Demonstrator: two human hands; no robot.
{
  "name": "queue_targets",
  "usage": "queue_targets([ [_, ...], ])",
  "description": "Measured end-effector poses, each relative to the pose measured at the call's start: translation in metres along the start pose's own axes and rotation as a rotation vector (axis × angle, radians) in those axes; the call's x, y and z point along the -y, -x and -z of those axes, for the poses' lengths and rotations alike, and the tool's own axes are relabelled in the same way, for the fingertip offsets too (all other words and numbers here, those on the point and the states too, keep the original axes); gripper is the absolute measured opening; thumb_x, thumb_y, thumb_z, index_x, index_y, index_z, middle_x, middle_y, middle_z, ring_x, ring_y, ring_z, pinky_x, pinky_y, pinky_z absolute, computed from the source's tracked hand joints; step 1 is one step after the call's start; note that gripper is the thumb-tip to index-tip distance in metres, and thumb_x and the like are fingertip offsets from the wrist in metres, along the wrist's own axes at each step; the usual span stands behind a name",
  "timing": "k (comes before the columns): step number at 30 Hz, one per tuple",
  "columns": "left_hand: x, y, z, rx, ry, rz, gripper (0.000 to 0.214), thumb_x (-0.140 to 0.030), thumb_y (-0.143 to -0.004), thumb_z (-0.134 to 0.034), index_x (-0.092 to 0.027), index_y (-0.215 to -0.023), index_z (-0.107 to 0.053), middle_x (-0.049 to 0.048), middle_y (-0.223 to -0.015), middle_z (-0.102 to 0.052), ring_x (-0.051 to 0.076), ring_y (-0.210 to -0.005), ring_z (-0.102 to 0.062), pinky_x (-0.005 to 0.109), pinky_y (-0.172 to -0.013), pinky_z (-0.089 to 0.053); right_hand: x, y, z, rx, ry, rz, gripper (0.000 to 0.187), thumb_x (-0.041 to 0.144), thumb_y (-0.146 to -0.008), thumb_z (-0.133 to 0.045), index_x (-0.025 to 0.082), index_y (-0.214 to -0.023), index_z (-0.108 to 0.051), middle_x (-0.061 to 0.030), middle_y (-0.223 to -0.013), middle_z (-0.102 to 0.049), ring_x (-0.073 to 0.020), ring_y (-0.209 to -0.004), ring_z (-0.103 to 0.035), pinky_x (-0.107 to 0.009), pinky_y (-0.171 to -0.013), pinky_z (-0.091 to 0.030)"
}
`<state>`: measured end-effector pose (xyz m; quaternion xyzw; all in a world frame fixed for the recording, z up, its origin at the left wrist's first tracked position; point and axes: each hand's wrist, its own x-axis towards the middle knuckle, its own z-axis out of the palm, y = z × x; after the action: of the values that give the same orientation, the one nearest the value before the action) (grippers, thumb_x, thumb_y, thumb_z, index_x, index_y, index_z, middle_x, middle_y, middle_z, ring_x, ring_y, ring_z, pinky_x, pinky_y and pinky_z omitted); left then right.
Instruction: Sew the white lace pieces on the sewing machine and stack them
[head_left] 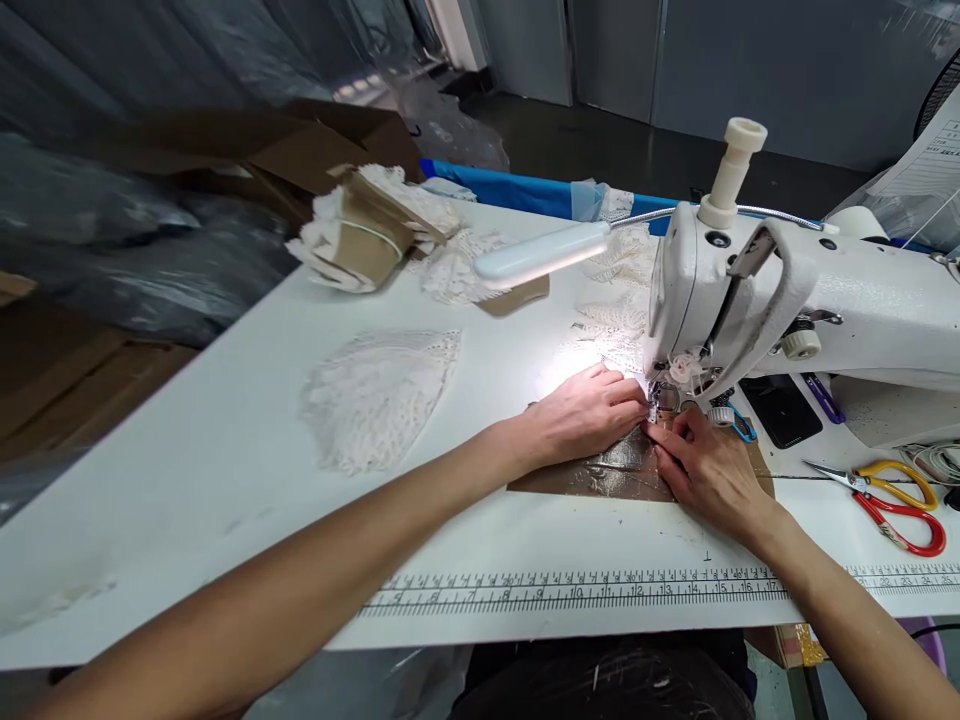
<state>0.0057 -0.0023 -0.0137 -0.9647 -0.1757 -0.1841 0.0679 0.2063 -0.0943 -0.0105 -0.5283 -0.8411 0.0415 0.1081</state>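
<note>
My left hand [581, 415] lies on the table with its fingers pressed together on a small white lace piece [626, 350] just left of the needle of the white sewing machine [810, 300]. My right hand [709, 465] rests in front of the presser foot [656, 405], fingertips pinching the same fabric. Both hands sit over a brown taped patch [600, 475] on the white table [225, 500]. The lamp's glare hides the fabric's detail under the fingers.
A pile of white lace [375, 395] lies left of my arms. Bundles of lace wrapped in brown card [367, 235] stand at the back. Scissors with red and yellow handles [889, 495] lie right. A lamp arm [540, 255] reaches over the table. A ruler strip [600, 590] runs along the front edge.
</note>
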Motion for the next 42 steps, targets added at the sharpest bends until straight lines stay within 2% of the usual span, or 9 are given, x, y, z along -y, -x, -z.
queue_targets([
  [6, -0.003, 0.002, 0.004, -0.017, 0.042, -0.052, 0.036, -0.021, -0.103, -0.034, -0.016, -0.084, -0.063, 0.0049, -0.092, -0.067, 0.015, -0.077, -0.059, 0.030, -0.073, -0.046, -0.003, 0.003, 0.007, -0.045, -0.251, -0.050, 0.032, 0.027, -0.095, -0.051, 0.024, -0.122, -0.067, -0.0094, -0.098, -0.063, -0.0196, -0.079, -0.061, -0.029, -0.065, -0.050],
  [9, -0.004, 0.002, 0.006, -0.056, 0.038, -0.069, 0.034, -0.020, -0.103, -0.036, -0.016, -0.083, -0.063, 0.0051, -0.089, -0.067, 0.015, -0.074, -0.058, 0.030, -0.070, -0.045, -0.008, -0.001, 0.012, -0.062, -0.408, -0.186, 0.031, 0.029, -0.094, -0.049, 0.021, -0.115, -0.070, -0.0054, -0.083, -0.064, -0.0162, -0.064, -0.058, -0.027, -0.058, -0.047],
  [12, -0.004, 0.001, 0.005, -0.073, 0.021, -0.088, 0.033, -0.019, -0.102, -0.037, -0.015, -0.081, -0.063, 0.0052, -0.085, -0.065, 0.015, -0.070, -0.055, 0.030, -0.068, -0.044, -0.015, -0.010, 0.017, -0.008, -0.446, -0.329, 0.028, 0.033, -0.090, -0.052, 0.018, -0.105, -0.071, -0.0014, -0.066, -0.061, -0.0156, -0.055, -0.054, -0.026, -0.052, -0.042],
  [16, -0.004, 0.002, 0.002, -0.067, -0.007, -0.105, 0.032, -0.016, -0.101, -0.039, -0.015, -0.077, -0.060, 0.0056, -0.083, -0.063, 0.014, -0.067, -0.051, 0.030, -0.064, -0.042, -0.020, -0.020, 0.017, 0.055, -0.509, -0.458, 0.022, 0.031, -0.085, -0.056, 0.019, -0.096, -0.070, -0.0020, -0.068, -0.064, -0.0175, -0.060, -0.059, -0.027, -0.057, -0.045],
  [19, -0.004, 0.003, 0.001, -0.046, -0.026, -0.121, 0.032, -0.013, -0.100, -0.039, -0.015, -0.074, -0.058, 0.0059, -0.085, -0.063, 0.014, -0.067, -0.050, 0.031, -0.065, -0.042, -0.020, -0.021, 0.010, -0.032, -0.555, -0.538, 0.023, 0.027, -0.083, -0.052, 0.020, -0.098, -0.069, -0.0010, -0.068, -0.065, -0.0178, -0.059, -0.060, -0.028, -0.058, -0.047],
  [23, -0.004, 0.003, 0.003, -0.014, -0.047, -0.126, 0.028, -0.013, -0.099, -0.038, -0.015, -0.080, -0.058, 0.0059, -0.081, -0.060, 0.014, -0.066, -0.050, 0.031, -0.064, -0.042, -0.019, -0.015, 0.002, -0.136, -0.525, -0.505, 0.025, 0.030, -0.085, -0.048, 0.020, -0.097, -0.068, 0.0000, -0.064, -0.062, -0.0180, -0.057, -0.059, -0.027, -0.057, -0.047],
  [28, -0.004, 0.002, 0.005, -0.066, -0.006, -0.118, 0.029, -0.017, -0.100, -0.039, -0.015, -0.081, -0.059, 0.0051, -0.083, -0.061, 0.014, -0.067, -0.051, 0.030, -0.065, -0.042, -0.019, -0.011, 0.001, -0.143, -0.435, -0.449, 0.024, 0.029, -0.087, -0.046, 0.019, -0.093, -0.067, -0.0016, -0.067, -0.063, -0.0180, -0.060, -0.059, -0.026, -0.056, -0.046],
  [35, -0.005, 0.002, 0.004, -0.115, 0.033, -0.095, 0.028, -0.020, -0.101, -0.039, -0.015, -0.084, -0.062, 0.0044, -0.085, -0.064, 0.014, -0.069, -0.054, 0.029, -0.068, -0.046, -0.012, -0.009, 0.003, -0.163, -0.279, -0.379, 0.022, 0.021, -0.085, -0.047, 0.019, -0.093, -0.067, -0.0070, -0.094, -0.069, -0.0209, -0.077, -0.064, -0.031, -0.069, -0.049],
  [42, -0.006, 0.003, 0.003, -0.105, 0.005, -0.106, 0.028, -0.020, -0.101, -0.037, -0.015, -0.091, -0.062, 0.0054, -0.086, -0.064, 0.014, -0.070, -0.056, 0.030, -0.066, -0.048, -0.012, -0.007, 0.002, -0.159, -0.216, -0.323, 0.023, 0.022, -0.088, -0.046, 0.020, -0.094, -0.068, -0.0070, -0.095, -0.070, -0.0218, -0.077, -0.065, -0.030, -0.066, -0.048],
])
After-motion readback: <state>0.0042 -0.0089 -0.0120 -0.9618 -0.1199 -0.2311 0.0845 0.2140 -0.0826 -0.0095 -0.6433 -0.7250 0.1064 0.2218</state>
